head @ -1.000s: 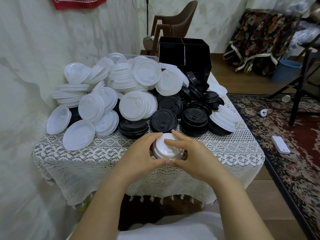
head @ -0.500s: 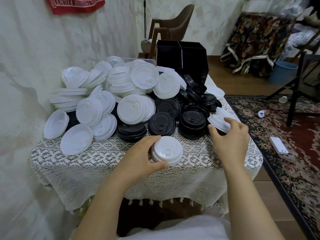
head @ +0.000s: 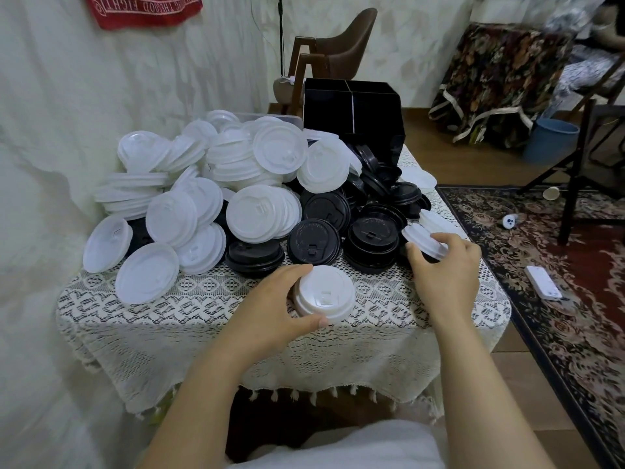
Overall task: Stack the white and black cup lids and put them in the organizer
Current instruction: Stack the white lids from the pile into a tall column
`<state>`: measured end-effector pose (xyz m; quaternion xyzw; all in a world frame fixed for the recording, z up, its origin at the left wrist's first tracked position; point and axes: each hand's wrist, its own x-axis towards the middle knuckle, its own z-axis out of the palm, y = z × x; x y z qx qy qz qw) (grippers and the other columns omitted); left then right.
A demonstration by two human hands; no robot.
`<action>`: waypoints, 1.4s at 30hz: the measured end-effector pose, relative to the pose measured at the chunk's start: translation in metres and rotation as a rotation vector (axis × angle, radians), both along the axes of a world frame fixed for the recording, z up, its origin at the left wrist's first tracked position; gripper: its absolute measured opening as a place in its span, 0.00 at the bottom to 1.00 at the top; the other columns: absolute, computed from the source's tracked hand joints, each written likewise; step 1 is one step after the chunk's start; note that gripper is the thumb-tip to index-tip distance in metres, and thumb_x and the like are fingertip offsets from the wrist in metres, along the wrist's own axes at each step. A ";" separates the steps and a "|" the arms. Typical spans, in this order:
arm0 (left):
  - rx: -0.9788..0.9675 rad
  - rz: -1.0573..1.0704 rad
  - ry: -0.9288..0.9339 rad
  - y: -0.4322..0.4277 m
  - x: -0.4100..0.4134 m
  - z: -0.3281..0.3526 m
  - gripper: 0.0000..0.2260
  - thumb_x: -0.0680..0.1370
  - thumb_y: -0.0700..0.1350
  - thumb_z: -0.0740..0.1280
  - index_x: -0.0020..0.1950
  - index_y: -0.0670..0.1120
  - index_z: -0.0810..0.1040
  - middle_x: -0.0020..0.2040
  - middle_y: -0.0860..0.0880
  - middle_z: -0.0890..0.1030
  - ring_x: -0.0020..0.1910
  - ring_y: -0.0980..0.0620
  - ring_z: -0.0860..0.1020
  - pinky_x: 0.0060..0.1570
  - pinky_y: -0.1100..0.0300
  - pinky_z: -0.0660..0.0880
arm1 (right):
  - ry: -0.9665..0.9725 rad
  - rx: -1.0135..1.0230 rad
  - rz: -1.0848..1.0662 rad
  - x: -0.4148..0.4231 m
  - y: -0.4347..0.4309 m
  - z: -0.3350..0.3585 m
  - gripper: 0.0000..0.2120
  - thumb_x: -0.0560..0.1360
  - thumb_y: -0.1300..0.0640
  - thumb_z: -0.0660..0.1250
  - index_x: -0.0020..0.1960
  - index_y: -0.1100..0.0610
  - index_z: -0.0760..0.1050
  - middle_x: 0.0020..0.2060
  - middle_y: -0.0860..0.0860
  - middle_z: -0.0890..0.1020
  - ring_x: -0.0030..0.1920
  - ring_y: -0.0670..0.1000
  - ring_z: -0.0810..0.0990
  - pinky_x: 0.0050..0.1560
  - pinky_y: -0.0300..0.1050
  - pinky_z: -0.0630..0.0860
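Red banner (head: 145, 8) — white lettering, unreadable.

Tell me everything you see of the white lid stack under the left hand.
The white lid stack is a short nested pile of round, domed, plastic-looking lids, top up, with a small square tab on the top lid. It sits upright on the lace tablecloth, just in front of the heap of loose lids. The left hand grips its left side, thumb at the near rim, fingers over the far rim.
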<state>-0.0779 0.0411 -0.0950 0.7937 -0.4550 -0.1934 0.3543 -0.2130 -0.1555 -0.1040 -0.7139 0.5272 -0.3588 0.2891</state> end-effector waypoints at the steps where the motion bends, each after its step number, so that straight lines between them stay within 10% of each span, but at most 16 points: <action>1: -0.001 -0.002 0.000 0.000 0.000 0.000 0.35 0.70 0.53 0.76 0.73 0.56 0.64 0.54 0.74 0.61 0.58 0.68 0.62 0.47 0.82 0.59 | -0.011 -0.009 0.005 -0.002 0.001 0.001 0.19 0.75 0.49 0.71 0.62 0.55 0.74 0.60 0.52 0.68 0.46 0.50 0.70 0.46 0.44 0.67; 13: 0.008 -0.002 0.008 0.001 0.000 0.000 0.35 0.70 0.53 0.76 0.74 0.56 0.63 0.55 0.71 0.62 0.57 0.68 0.62 0.44 0.84 0.59 | -0.094 -0.183 0.059 -0.010 0.016 0.007 0.18 0.74 0.53 0.72 0.61 0.56 0.75 0.61 0.52 0.69 0.51 0.47 0.69 0.48 0.41 0.66; 18: 0.006 -0.007 0.013 0.000 0.000 0.000 0.35 0.70 0.53 0.76 0.73 0.56 0.64 0.54 0.73 0.62 0.57 0.68 0.62 0.45 0.84 0.59 | -0.174 -0.215 0.241 -0.012 0.018 0.008 0.17 0.73 0.59 0.73 0.60 0.56 0.76 0.61 0.48 0.67 0.58 0.41 0.66 0.52 0.21 0.61; 21: 0.002 -0.008 0.010 0.000 0.000 0.001 0.35 0.70 0.52 0.76 0.73 0.56 0.64 0.54 0.72 0.62 0.56 0.68 0.63 0.44 0.85 0.59 | -0.177 -0.165 0.516 -0.010 0.024 0.007 0.18 0.71 0.60 0.75 0.58 0.49 0.75 0.63 0.45 0.68 0.65 0.42 0.68 0.64 0.35 0.65; 28: -0.014 -0.018 -0.010 0.000 0.000 0.002 0.35 0.69 0.52 0.77 0.73 0.58 0.64 0.51 0.74 0.63 0.47 0.82 0.62 0.45 0.85 0.60 | -0.028 -0.111 0.855 -0.001 0.048 0.014 0.21 0.69 0.56 0.76 0.55 0.40 0.71 0.63 0.40 0.69 0.65 0.32 0.66 0.62 0.23 0.60; 42: -0.033 0.006 0.046 0.000 0.002 -0.004 0.33 0.68 0.52 0.78 0.66 0.63 0.63 0.54 0.70 0.70 0.52 0.80 0.66 0.46 0.82 0.63 | 0.099 -0.055 0.945 0.003 0.053 0.008 0.29 0.72 0.63 0.71 0.66 0.37 0.70 0.69 0.34 0.64 0.72 0.37 0.60 0.68 0.31 0.57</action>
